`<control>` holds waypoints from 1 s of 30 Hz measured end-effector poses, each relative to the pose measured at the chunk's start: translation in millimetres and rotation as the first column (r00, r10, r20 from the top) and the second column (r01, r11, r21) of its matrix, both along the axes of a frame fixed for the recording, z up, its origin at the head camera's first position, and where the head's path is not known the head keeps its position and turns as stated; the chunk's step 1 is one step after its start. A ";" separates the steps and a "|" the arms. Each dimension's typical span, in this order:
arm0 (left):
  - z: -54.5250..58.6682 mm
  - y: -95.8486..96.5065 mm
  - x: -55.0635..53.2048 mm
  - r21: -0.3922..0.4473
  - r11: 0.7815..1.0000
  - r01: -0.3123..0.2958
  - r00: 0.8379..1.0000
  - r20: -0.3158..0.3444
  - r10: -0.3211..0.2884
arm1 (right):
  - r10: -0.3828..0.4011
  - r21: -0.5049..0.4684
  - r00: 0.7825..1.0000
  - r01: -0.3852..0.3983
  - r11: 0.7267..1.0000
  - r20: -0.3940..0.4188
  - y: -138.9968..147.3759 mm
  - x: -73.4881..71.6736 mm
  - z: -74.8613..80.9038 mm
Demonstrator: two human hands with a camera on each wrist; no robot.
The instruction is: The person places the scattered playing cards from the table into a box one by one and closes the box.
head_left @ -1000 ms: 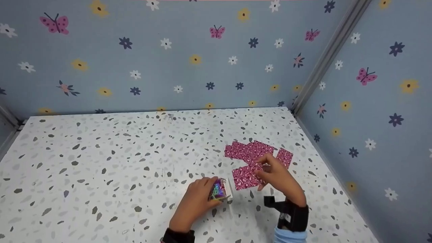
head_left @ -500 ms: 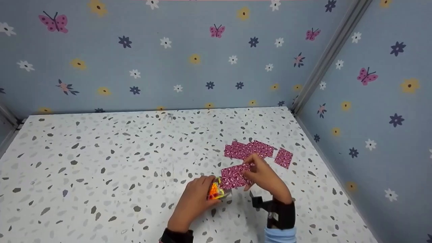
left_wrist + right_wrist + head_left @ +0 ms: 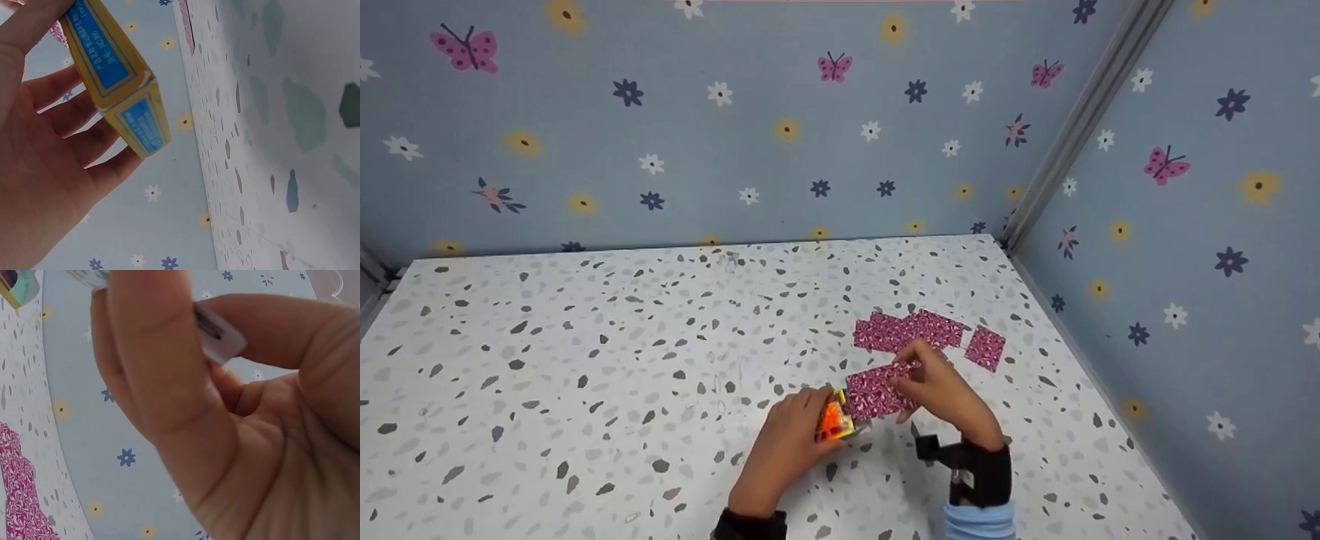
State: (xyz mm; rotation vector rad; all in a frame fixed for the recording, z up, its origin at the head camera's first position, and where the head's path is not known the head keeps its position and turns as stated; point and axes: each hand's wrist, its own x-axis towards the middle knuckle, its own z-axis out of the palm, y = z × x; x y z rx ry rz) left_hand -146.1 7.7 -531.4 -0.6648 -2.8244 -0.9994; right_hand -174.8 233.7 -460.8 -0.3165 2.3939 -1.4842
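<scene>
A small yellow box [image 3: 107,50] with blue printed labels is gripped by my left hand [image 3: 789,435], thumb and fingers on its sides. Its shiny top [image 3: 834,420] looks orange in the head view. My right hand [image 3: 945,390] pinches a pink-and-white patterned card [image 3: 873,393] by its right end. The card's left edge reaches the right end of the box, overlapping it in the head view. In the right wrist view the fingers hide most of that card, leaving a pale corner [image 3: 225,343] between thumb and fingers.
Several overlapping cards [image 3: 911,330] with the same pink pattern lie on the speckled white table [image 3: 607,360] beyond my right hand. A single card [image 3: 985,348] lies to their right. Patterned blue walls [image 3: 697,127] rise at the back and right.
My right hand has moved left with the pink card, bringing it from beside the box to its right end. The left hand keeps its grip; the box's sheen has shifted from purple-green to orange.
</scene>
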 end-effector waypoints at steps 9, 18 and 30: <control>0.5 -0.7 -0.3 -0.005 1.000 -0.004 1.000 -0.015 0.004 | 0.002 0.001 1.000 -0.002 1.000 0.027 -3.1 -0.5 -4.7; 1.6 -1.7 -1.2 0.000 1.000 -0.006 1.000 0.016 0.006 | 0.036 0.071 0.999 -0.037 0.997 0.015 -6.2 -3.4 -10.4; 1.7 -3.7 0.0 0.008 1.000 -0.008 1.000 -0.027 0.008 | 0.070 0.079 0.998 -0.069 0.994 -0.008 -17.9 -4.5 -11.4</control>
